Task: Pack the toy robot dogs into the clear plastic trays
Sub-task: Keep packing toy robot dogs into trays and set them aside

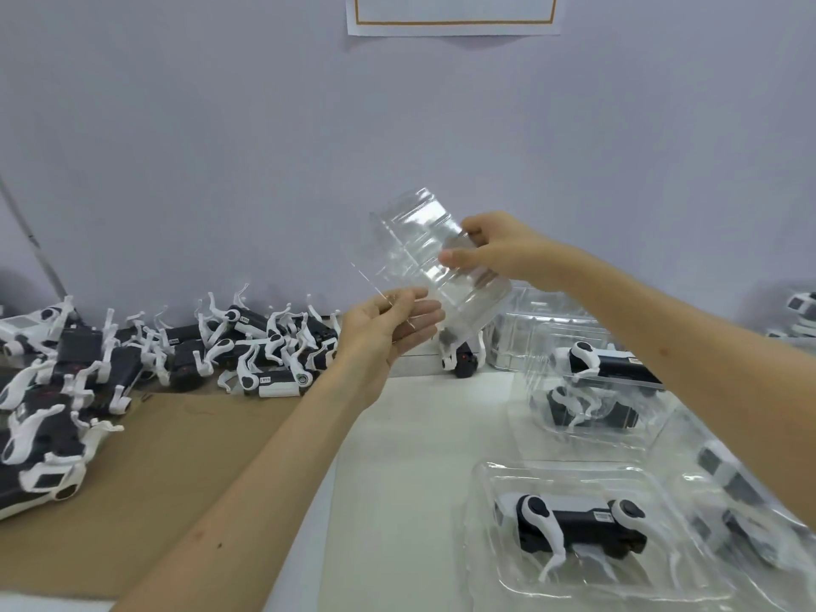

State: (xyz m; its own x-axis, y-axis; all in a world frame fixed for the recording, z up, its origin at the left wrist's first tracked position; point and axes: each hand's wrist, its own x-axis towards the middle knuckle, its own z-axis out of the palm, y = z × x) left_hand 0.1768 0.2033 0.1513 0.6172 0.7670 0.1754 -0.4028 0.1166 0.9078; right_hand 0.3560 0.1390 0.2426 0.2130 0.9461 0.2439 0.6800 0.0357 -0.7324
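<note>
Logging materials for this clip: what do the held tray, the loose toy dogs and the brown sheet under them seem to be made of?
The held tray looks like thin clear plastic, glossy: the wall shows through and its ribs glint. The toy dogs are probably hard moulded plastic, with dark bodies and smooth white legs. The brown sheet is likely cardboard, dull and unreflective.
</note>
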